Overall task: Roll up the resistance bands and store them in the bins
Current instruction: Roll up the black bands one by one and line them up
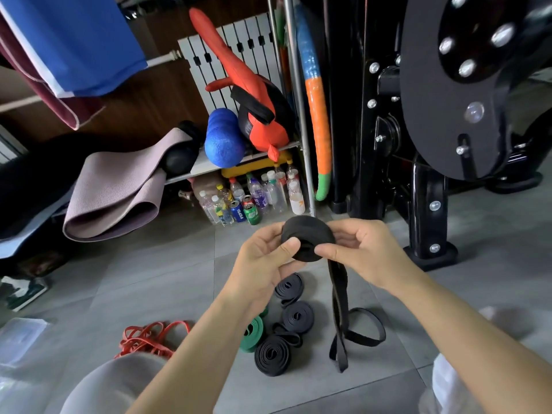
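The head view looks down on both hands, raised above a grey tiled floor [167,264]. The left hand [265,255] grips a partly rolled black band [309,237], its thumb pressed on the near face of the coil and its fingers curled behind it. The right hand [367,252] pinches the coil's right side, thumb tip on the front and curled fingers wrapped round the back. The unrolled tail [337,309] hangs straight down from the coil between the forearms, and its end lies on the floor in a loose loop [364,327].

Below the hands three rolled black bands lie on the tiles: one [289,286] nearest the left wrist, one [298,316] just beside it, and one [272,355] closest to the person. A green band [252,336] lies touching this group on its left, partly hidden by the left forearm. A heap of loose red bands [146,339] lies further left, apart from the rolls.

Bare tile lies between the hands and a cluster of bottles and cans [254,195] under a shelf ahead. To the right, the foot of a black gym machine [430,255] stands close to the right hand. On the left a folded mat [119,192] droops towards the floor, with a book [24,291] and a translucent plastic piece [21,336] near the picture's edge; whether that piece is a bin cannot be told. The person's knees [119,383], in pale cloth, frame the bottom edge.
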Motion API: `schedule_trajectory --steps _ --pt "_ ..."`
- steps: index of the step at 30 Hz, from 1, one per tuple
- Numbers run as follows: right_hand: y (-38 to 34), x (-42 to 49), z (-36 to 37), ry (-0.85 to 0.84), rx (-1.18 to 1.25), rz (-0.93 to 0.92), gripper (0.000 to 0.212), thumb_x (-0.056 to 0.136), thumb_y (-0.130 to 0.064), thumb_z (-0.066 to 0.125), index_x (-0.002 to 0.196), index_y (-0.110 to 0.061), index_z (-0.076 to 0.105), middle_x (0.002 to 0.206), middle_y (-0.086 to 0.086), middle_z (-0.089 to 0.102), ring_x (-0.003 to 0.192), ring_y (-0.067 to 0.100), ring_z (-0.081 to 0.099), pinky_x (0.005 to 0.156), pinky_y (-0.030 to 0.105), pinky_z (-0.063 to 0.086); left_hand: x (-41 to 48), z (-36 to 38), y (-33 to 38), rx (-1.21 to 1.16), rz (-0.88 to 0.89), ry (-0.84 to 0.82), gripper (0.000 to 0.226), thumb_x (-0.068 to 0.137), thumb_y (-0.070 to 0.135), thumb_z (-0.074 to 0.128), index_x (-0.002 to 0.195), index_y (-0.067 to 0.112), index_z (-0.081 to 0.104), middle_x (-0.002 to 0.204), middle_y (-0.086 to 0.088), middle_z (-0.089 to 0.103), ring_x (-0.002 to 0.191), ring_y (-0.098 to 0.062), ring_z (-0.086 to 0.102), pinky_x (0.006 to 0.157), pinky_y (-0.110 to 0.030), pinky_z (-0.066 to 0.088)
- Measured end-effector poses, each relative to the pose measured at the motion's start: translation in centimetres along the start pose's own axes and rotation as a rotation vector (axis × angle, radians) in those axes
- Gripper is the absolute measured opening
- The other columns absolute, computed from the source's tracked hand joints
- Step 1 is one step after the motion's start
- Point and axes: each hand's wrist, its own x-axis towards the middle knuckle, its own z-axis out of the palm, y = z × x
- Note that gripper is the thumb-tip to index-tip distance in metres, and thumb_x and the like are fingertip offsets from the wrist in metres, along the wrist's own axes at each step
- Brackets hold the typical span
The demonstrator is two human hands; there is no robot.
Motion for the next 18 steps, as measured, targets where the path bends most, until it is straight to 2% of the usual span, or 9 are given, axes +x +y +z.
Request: schedule_trajectory --steps 2,4,5,7,9,11,14,16,18 --pt "0.3 -0.1 0.0 -0.033 -0.076 0.035 0.029 0.076 -0.009 0.076 0.094 -0.030 0.068 0.090 -0.014 0.073 0.087 0.000 0.068 0.083 0.016 0.052 0.3 -0.4 0.2 0.381 0.097 0.015 0.037 0.083 0.001 0.065 0.110 0.027 0.057 0.107 0.008 0.066 0.098 -0.011 0.064 0.074 -0.015 0.052" --pt "0.5 0.0 0.1 -0.081 -0.190 0.044 0.025 0.077 -0.014 0.076 0.098 -0.027 0.070 0.093 -0.014 0.073 0.088 -0.003 0.067 0.086 0.017 0.051 0.6 -1.0 1.1 0.864 0.227 -0.040 0.062 0.079 0.010 0.072 0.121 0.047 0.044 0.116 0.024 0.053 0.106 0.005 0.052 0.079 -0.008 0.046" --pt "0.6 0.0 0.3 -0.099 -0.231 0.037 0.025 0.077 -0.016 0.076 0.099 -0.027 0.070 0.093 -0.015 0.072 0.089 -0.005 0.066 0.087 0.017 0.050 0.7 -1.0 1.5 1.053 0.282 -0.103 0.067 0.079 0.014 0.072 0.125 0.051 0.041 0.114 0.027 0.050 0.105 0.008 0.048 0.081 -0.007 0.043" --pt "0.6 0.2 0.6 -0.096 -0.246 0.028 0.026 0.076 -0.018 0.077 0.098 -0.032 0.070 0.093 -0.018 0.072 0.090 -0.007 0.064 0.089 0.017 0.049 0.9 -1.0 2.1 1.239 0.354 -0.183 0.055 0.081 0.015 0.069 0.126 0.043 0.053 0.107 0.022 0.055 0.099 0.003 0.050 0.086 -0.018 0.045" --pt "0.5 0.4 0.5 -0.070 -0.191 0.030 0.031 0.073 -0.018 0.079 0.097 -0.034 0.069 0.092 -0.018 0.072 0.090 -0.006 0.065 0.089 0.018 0.049 1.0 -1.0 2.5 1.214 0.380 -0.141 0.044 0.081 0.010 0.067 0.116 0.036 0.063 0.101 0.016 0.063 0.096 -0.001 0.055 0.087 -0.026 0.048" --pt "0.5 0.7 0.2 -0.069 -0.107 0.043 0.035 0.070 -0.015 0.081 0.097 -0.033 0.068 0.093 -0.015 0.073 0.091 0.000 0.067 0.089 0.020 0.051 1.0 -1.0 2.7 1.098 0.389 -0.075 0.044 0.080 0.008 0.069 0.105 0.044 0.065 0.097 0.023 0.064 0.094 0.005 0.056 0.085 -0.015 0.047" --pt "0.3 1.0 -0.2 -0.075 -0.016 0.023 0.037 0.068 -0.012 0.082 0.094 -0.034 0.068 0.093 -0.015 0.073 0.090 0.004 0.069 0.088 0.020 0.052 0.9 -1.0 3.1 0.946 0.398 0.030 0.054 0.078 0.009 0.072 0.097 0.057 0.058 0.095 0.035 0.062 0.098 0.013 0.056 0.081 0.000 0.039" --pt "0.0 1.2 -0.4 -0.047 0.039 -0.012 0.037 0.063 -0.021 0.083 0.094 -0.036 0.068 0.094 -0.016 0.073 0.091 0.005 0.069 0.086 0.017 0.052 0.8 -0.9 3.2 0.849 0.395 0.065 0.055 0.078 0.007 0.073 0.095 0.058 0.059 0.096 0.037 0.064 0.099 0.012 0.058 0.083 -0.001 0.039" --pt "-0.3 1.4 -0.7 -0.022 0.072 -0.043 0.039 0.057 -0.033 0.080 0.094 -0.038 0.068 0.094 -0.017 0.073 0.091 0.005 0.069 0.083 0.016 0.052 0.9 -0.6 3.2 0.728 0.403 0.084 0.056 0.077 0.003 0.072 0.092 0.057 0.063 0.098 0.031 0.067 0.100 0.006 0.061 0.087 -0.010 0.044"
